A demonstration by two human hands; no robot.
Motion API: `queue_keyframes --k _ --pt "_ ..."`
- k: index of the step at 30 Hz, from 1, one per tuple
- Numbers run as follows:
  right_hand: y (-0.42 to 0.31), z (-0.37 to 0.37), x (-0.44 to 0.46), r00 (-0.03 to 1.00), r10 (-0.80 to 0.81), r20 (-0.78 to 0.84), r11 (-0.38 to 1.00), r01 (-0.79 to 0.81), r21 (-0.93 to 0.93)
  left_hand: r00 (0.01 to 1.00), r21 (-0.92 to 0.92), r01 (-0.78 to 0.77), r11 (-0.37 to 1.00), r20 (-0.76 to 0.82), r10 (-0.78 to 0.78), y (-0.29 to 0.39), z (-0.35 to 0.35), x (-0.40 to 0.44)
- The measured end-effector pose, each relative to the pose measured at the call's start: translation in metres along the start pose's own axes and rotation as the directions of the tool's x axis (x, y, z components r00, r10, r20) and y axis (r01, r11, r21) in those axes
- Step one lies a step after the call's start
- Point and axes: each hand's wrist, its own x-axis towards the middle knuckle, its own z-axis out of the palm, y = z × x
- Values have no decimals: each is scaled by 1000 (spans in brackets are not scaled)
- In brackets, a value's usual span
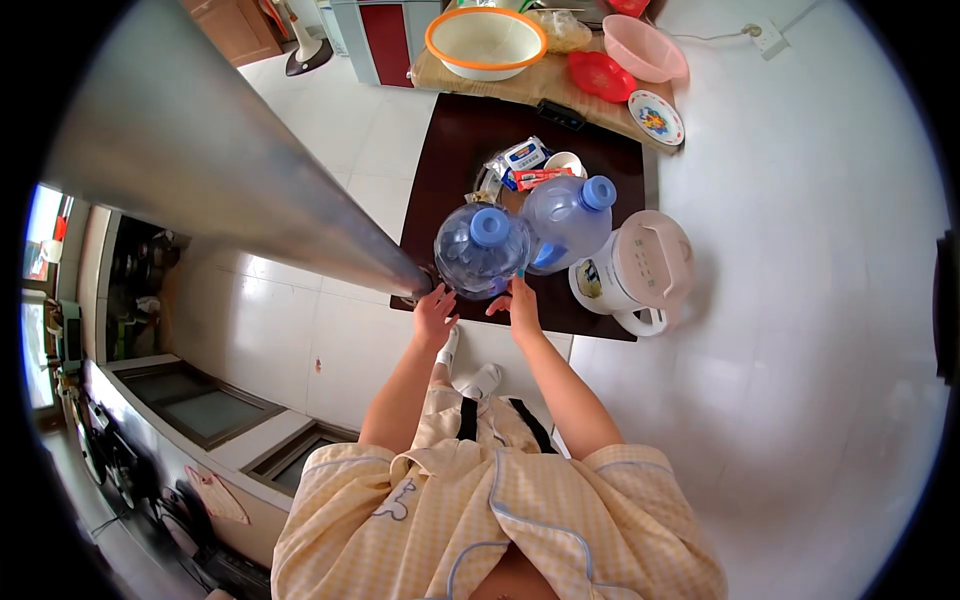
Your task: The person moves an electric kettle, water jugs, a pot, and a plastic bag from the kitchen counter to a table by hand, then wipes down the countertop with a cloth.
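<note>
While the left plastic bottle (475, 262) stands capped and unlifted, the left hand (434, 315), fingers parted, hovers nearby. Whether the right hand (522, 310) grips it, I cannot tell.

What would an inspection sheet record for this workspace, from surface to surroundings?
Surface: dark brown rectangular tabletop, partly covered.
Things at hand: clear, round, blue-capped plastic bottle, upright.
Clutter: cloudy, blue-capped plastic bottle; white-and-blue packet; red packet; pink-and-white lidded appliance.
Hands: left hand and right hand at the clear bottle's near side, fingers parted; contact unclear.
Cables: thin pale cable by a white wall socket.
Surroundings: large silvery cylinder left, pale wall right.
</note>
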Motion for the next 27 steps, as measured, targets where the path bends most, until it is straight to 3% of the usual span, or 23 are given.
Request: queue_keyframes --k 6,9,14,15,19,23,26,27 --pt "2 -36 -27 993 97 -69 993 -101 -55 991 94 116 989 -74 -109 -25 -6 -9" --pt "15 -65 -49 983 133 -127 989 -140 -50 951 195 297 935 -153 -270 -33 7 -17" --pt "37 -106 -115 957 66 -282 996 -80 -41 923 488 321 812 32 -385 -42 58 -28" --pt "41 -114 -137 913 53 -404 998 -64 -12 876 597 300 744 136 -462 -50 78 -21" --pt "66 -114 -204 752 13 -659 996 45 72 742 824 202 529 225 -632 -65 106 -26" --pt "110 -84 -266 515 43 -856 975 167 149 592 947 38 319 236 -771 -72 110 -47" --pt "149 -45 -301 316 125 -940 931 290 222 517 974 -27 225 206 -831 -80 90 -60" --pt "163 -30 -309 264 143 -954 909 347 232 528 979 15 204 166 -833 -89 79 -60"
